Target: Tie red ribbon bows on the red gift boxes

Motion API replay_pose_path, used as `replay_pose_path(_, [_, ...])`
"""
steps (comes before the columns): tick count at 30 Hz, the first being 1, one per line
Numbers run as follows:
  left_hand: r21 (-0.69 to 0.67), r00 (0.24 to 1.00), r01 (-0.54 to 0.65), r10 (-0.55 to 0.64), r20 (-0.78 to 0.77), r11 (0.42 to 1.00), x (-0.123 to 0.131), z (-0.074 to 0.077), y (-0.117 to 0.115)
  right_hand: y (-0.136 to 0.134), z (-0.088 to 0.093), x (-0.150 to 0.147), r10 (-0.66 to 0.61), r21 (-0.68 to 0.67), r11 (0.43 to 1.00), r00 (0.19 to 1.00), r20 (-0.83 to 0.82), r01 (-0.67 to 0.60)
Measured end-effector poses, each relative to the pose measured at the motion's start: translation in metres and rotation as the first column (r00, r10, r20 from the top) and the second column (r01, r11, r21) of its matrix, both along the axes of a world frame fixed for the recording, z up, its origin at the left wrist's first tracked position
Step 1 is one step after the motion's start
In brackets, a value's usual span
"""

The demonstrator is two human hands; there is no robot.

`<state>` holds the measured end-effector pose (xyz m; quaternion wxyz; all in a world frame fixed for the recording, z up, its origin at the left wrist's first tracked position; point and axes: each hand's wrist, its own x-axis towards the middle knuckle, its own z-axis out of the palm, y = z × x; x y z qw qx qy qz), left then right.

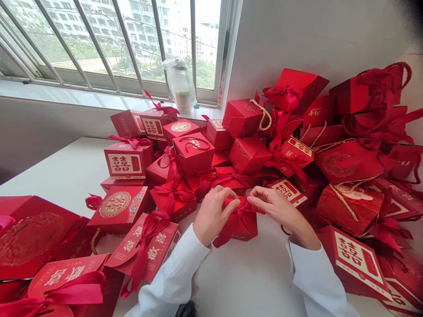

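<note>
A small red gift box sits on the white table in front of me, with a red ribbon bow on its top. My left hand is at the box's left side, fingers curled in a pinch on the ribbon. From the right, my right hand pinches the ribbon near the bow with thumb and fingertips. The fingers partly hide the ribbon ends between them. Just behind the hands lies another box with a red ribbon.
Red gift boxes are heaped behind and to the right, among them a box with a gold cord. Ribboned boxes lie at my left on the white table. A bagged cup stands on the sill by the barred window.
</note>
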<state>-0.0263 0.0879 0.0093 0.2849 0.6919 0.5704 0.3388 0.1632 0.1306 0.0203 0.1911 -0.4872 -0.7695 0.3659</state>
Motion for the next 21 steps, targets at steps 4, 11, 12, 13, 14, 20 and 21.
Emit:
replay_pose_path(4, [0.026, 1.000, 0.017, -0.017, -0.010, 1.000, 0.015, -0.010, -0.001, 0.001, -0.004, 0.001, 0.050, -0.025, 0.998, 0.999, -0.021, -0.050])
replay_pose_path(11, [0.029, 0.994, -0.051, 0.053, -0.096, 0.998, 0.026, -0.014, -0.004, 0.003, -0.008, 0.001, 0.045, -0.016, 0.999, 0.998, -0.040, -0.046])
replay_pose_path(12, [0.026, 0.993, -0.050, 0.053, -0.105, 0.998, 0.026, -0.013, -0.005, 0.003, -0.009, 0.001, 0.046, -0.023, 0.999, 0.998, -0.047, -0.047])
replay_pose_path(13, [0.022, 0.992, -0.048, 0.050, -0.113, 0.999, 0.026, -0.013, -0.005, 0.003, -0.009, 0.001, 0.042, -0.031, 0.999, 0.997, -0.060, -0.044])
replay_pose_path(14, [0.020, 0.992, -0.044, 0.046, -0.119, 0.999, 0.026, -0.013, -0.005, 0.003, -0.010, 0.001, 0.036, -0.042, 0.998, 0.996, -0.076, -0.039])
replay_pose_path(20, [0.032, 0.994, -0.013, 0.016, -0.113, 0.999, 0.024, -0.016, -0.002, 0.004, -0.011, 0.002, -0.004, -0.047, 0.999, 0.995, -0.099, -0.001])
replay_pose_path(21, [0.031, 0.996, -0.015, 0.018, -0.092, 0.999, 0.021, -0.015, -0.002, 0.004, -0.010, 0.003, -0.012, -0.050, 0.999, 0.994, -0.104, 0.007])
